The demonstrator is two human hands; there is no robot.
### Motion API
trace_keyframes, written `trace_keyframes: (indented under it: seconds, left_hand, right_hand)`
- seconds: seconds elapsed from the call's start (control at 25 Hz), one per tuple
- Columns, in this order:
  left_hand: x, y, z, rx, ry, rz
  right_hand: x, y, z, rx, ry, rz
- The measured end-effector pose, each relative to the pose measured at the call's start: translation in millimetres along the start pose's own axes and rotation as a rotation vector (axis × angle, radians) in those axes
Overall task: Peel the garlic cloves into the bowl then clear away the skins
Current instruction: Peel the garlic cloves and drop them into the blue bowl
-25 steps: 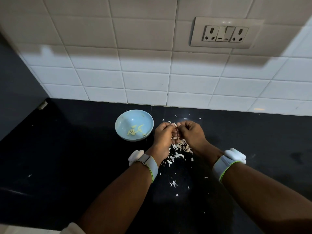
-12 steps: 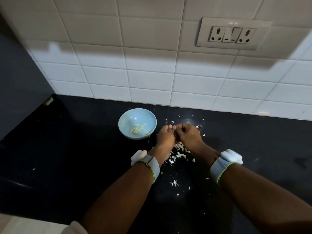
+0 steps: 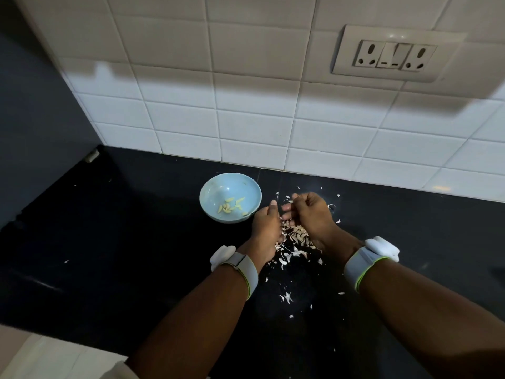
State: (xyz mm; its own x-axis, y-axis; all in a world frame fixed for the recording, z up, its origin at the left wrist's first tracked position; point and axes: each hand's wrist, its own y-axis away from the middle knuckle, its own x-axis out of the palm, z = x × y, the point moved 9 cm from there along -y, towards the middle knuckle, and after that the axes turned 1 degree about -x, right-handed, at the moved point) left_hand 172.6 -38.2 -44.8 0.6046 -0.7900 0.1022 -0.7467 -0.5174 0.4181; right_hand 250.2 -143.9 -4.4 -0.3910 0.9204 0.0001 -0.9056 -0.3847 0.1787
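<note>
A light blue bowl [image 3: 211,188] sits on the black counter with several peeled garlic cloves [image 3: 231,207] lying in it. Just right of the bowl, my left hand [image 3: 266,227] is curled with the thumb up, and what it holds is hidden. My right hand [image 3: 310,213] is a small gap away from it, fingertips pinched on a small pale piece of garlic. Under and between both hands lies a pile of papery garlic skins [image 3: 293,237].
Loose skin flakes [image 3: 286,297] are scattered on the black counter [image 3: 136,242] toward me and behind my right hand. A white tiled wall [image 3: 246,132] with a socket plate [image 3: 393,54] rises behind. A dark panel [image 3: 35,119] closes the left side.
My hands were pressed together on the garlic; now they have parted slightly and sit closer to the bowl. The view has tilted so the bowl and hands appear lower in frame.
</note>
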Motion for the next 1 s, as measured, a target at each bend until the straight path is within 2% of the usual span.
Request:
trace_keyframes:
  seconds: [0.08, 0.2, 0.44, 0.64, 1.0]
  left_hand:
    - [-10.0, -5.5, 2.8, 0.016, -0.074, -0.047]
    - [-16.0, -11.6, 4.1, 0.05, -0.179, -0.071]
    - [-14.9, -15.9, 10.2, 0.027, -0.286, -0.06]
    - [-17.8, -19.2, 20.7, -0.043, -0.235, -0.02]
    - [-27.6, -17.7, 16.1, 0.019, -0.257, -0.024]
  right_hand:
    - [0.4, -7.7, 5.0, -0.028, 0.036, -0.013]
    - [9.7, -24.2, 13.8, -0.068, 0.236, 0.002]
    - [75.2, -36.6, 47.2, -0.218, 0.588, 0.195]
    - [99.0, -41.8, 46.1, -0.165, 0.589, 0.198]
    - [107.2, -40.0, 43.6, -0.178, 0.74, 0.249]
